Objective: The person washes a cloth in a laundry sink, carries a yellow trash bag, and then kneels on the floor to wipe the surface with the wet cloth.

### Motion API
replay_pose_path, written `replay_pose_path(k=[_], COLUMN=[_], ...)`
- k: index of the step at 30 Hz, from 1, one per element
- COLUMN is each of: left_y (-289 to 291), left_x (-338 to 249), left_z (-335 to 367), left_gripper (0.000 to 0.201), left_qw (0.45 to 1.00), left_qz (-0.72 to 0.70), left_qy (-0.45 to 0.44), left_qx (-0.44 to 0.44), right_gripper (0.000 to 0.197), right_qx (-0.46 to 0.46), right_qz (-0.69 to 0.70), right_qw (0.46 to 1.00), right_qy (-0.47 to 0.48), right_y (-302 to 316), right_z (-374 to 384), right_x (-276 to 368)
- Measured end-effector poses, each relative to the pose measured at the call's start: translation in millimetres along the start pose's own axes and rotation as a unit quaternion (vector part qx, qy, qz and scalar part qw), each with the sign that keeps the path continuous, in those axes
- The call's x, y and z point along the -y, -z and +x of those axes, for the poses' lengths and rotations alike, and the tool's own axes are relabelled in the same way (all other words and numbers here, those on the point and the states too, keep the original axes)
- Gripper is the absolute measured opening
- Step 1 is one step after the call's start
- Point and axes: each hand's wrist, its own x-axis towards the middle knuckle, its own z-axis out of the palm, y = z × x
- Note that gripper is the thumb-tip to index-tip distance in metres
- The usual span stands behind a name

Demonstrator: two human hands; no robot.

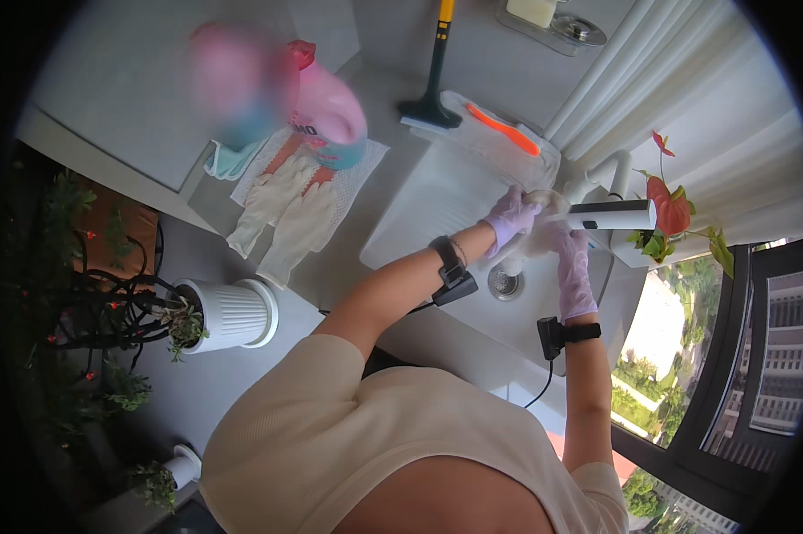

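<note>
Both my hands wear thin lilac gloves and are over the white sink point(404, 211), near the white faucet point(610, 215). Between them is a pale off-white item point(536, 238), maybe cloth; its exact kind is unclear. My left hand point(511, 216) has its fingers closed on the item's left and upper side. Just under the faucet head, my right hand point(574, 258) grips the right side, with its fingertips partly hidden by the faucet. Below the item shows the round metal drain point(504, 285).
An orange-handled brush point(504, 129) and a dark squeegee point(432, 109) lie behind the sink. Left on the counter stand a pink-and-blue detergent jug point(330, 116) and white gloves point(290, 222) on a patterned cloth. A red-flowered plant point(668, 209) stands right of the faucet.
</note>
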Motion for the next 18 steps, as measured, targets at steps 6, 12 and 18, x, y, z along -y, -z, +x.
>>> replay_pose_path(k=[6, 12, 18], left_y=[-17.0, -14.1, -25.3], left_x=[-54.2, -7.1, -9.2], left_z=[-44.7, -19.2, -13.7], left_gripper=[0.069, 0.053, 0.027], left_qw=[0.993, 0.998, 0.993], left_qz=[-0.047, -0.054, 0.034], left_qy=[0.104, -0.022, -0.107], left_qx=[0.043, 0.006, 0.023], right_gripper=[0.024, 0.021, 0.033], right_qx=[0.051, 0.109, -0.038], right_qz=[-0.012, 0.167, 0.015], right_qw=[0.999, 0.979, 0.999], right_qy=[0.011, -0.03, -0.034], right_y=[-7.9, 9.6, 43.0], right_z=[-14.6, -27.9, -15.4], right_x=[8.8, 2.2, -22.7])
